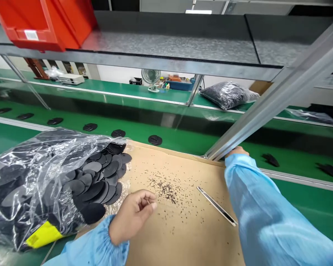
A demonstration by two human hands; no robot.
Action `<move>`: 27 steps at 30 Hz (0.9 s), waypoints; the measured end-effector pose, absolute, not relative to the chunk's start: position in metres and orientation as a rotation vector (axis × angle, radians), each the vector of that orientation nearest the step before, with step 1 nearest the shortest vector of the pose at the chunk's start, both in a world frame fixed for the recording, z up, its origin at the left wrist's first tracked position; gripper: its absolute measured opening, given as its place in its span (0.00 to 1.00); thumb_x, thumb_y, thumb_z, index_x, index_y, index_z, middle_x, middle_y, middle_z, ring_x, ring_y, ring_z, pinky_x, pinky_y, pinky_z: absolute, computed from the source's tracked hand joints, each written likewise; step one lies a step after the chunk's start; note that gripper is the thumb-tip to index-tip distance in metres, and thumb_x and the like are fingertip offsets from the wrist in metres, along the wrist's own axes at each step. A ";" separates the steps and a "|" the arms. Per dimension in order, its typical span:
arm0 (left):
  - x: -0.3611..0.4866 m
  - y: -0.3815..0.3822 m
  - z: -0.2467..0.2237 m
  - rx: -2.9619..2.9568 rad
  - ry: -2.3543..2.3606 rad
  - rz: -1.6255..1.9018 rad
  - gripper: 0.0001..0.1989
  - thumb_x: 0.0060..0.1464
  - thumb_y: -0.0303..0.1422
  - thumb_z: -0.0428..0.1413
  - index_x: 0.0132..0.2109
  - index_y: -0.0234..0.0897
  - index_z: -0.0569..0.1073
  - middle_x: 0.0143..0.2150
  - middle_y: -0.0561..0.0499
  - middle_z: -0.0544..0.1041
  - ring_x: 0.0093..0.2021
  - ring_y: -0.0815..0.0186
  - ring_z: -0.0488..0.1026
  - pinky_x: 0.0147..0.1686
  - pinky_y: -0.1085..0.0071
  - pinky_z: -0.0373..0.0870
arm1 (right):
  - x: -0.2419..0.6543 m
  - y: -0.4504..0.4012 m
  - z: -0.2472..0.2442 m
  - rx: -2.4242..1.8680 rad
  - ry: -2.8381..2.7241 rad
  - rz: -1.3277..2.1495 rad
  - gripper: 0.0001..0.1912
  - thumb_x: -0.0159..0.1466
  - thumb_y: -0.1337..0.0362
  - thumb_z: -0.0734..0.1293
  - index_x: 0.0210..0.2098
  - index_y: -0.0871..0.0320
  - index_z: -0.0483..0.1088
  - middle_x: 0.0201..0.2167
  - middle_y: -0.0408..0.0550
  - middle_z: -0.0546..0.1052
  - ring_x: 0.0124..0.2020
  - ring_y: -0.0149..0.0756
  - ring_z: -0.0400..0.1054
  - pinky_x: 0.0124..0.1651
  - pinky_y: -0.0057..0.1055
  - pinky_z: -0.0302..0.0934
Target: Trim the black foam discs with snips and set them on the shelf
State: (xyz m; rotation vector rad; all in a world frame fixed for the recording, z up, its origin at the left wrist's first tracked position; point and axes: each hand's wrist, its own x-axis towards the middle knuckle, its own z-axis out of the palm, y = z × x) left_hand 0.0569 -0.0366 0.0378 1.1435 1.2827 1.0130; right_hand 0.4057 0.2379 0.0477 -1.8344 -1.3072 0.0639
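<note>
My left hand [134, 214] is held above the brown cardboard sheet [199, 244], its fingers loosely curled and the thumb apart from them. Nothing shows in it. Just beyond it lies a scatter of tiny black pieces [168, 192]. To its left, black oval discs [102, 177] spill from a clear plastic bag [52, 147]. My right hand [238, 150] reaches past the slanted metal post to the edge of the green belt; its fingers are hidden. A slim metal tool, apparently tweezers [218, 206], lies on the cardboard between my hands.
Black discs [155, 139] lie spaced along the green belt [177, 144]. The slanted metal post [266, 96] rises at right beside my arm. Overhead runs a grey shelf [166, 37] with a red bin [50, 26]. A small fan [151, 77] and a filled bag [227, 95] stand beyond.
</note>
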 end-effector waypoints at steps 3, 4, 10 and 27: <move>0.060 -0.033 0.031 0.966 1.188 1.039 0.14 0.49 0.40 0.59 0.38 0.34 0.72 0.28 0.52 0.71 0.25 0.72 0.65 0.25 0.75 0.62 | 0.428 0.208 0.059 -1.911 -1.109 -0.051 0.10 0.58 0.57 0.63 0.24 0.56 0.66 0.21 0.51 0.65 0.32 0.51 0.67 0.35 0.47 0.55; 0.061 -0.032 0.028 0.898 1.152 1.042 0.15 0.49 0.41 0.59 0.38 0.34 0.71 0.28 0.52 0.71 0.23 0.73 0.64 0.21 0.77 0.60 | 0.431 0.193 0.061 -1.897 -1.058 -0.100 0.08 0.58 0.59 0.63 0.27 0.57 0.67 0.22 0.50 0.65 0.32 0.50 0.66 0.35 0.46 0.55; 0.057 -0.022 0.007 0.594 0.847 0.990 0.20 0.52 0.45 0.57 0.43 0.34 0.68 0.32 0.49 0.74 0.20 0.74 0.67 0.16 0.79 0.60 | 0.376 0.077 0.048 -1.600 -1.228 -0.090 0.14 0.59 0.55 0.63 0.34 0.61 0.68 0.25 0.47 0.69 0.27 0.36 0.63 0.32 0.34 0.59; 0.043 -0.018 0.007 0.456 0.795 1.481 0.20 0.40 0.28 0.66 0.43 0.33 0.72 0.33 0.53 0.74 0.25 0.74 0.69 0.26 0.77 0.69 | 0.207 -0.007 -0.012 -1.208 -1.565 0.712 0.19 0.60 0.55 0.65 0.49 0.56 0.62 0.34 0.45 0.68 0.34 0.34 0.65 0.40 0.35 0.63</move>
